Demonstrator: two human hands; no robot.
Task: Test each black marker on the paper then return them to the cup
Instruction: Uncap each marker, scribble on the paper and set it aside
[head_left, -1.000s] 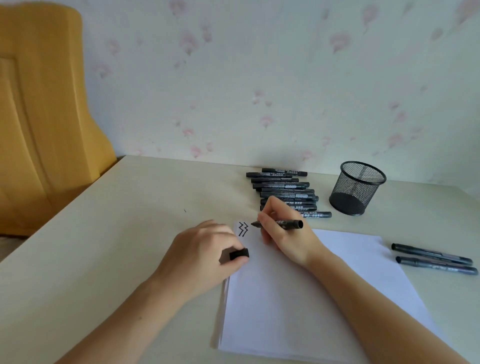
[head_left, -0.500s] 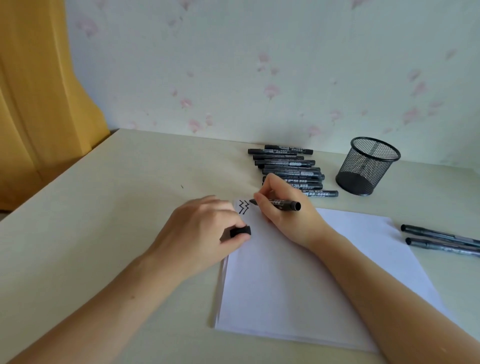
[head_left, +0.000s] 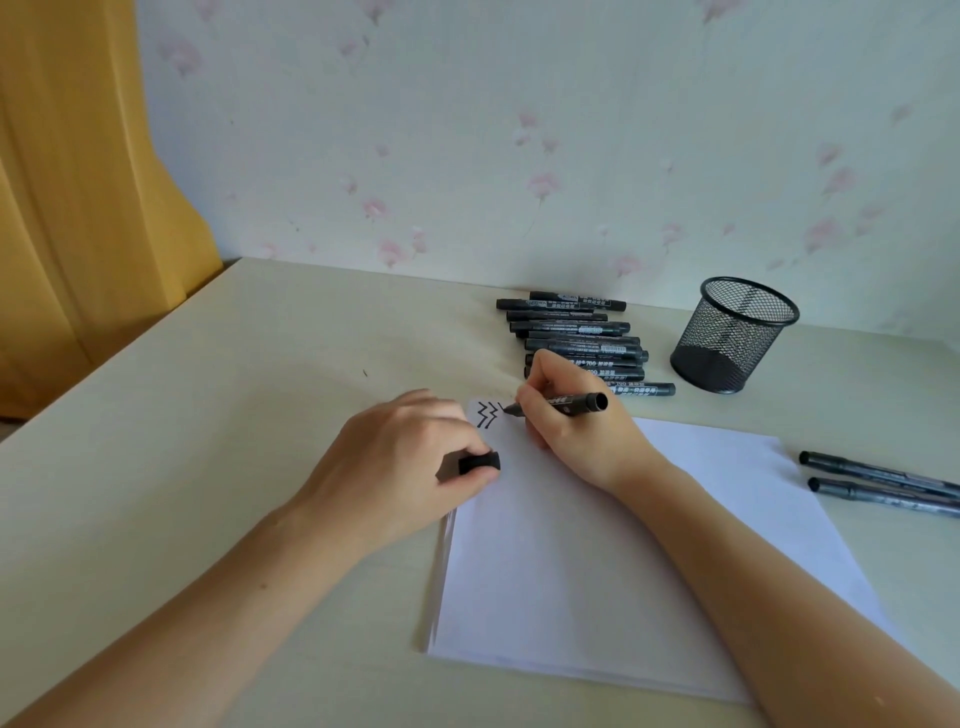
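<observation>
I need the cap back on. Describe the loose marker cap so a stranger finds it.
Start at the white paper and go to its left edge. The left hand pinches the short black cap there. It is a stubby piece, unlike the full-length markers near the wall.

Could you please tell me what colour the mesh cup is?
The mesh cup is black, seen clearly in the head view.
</observation>
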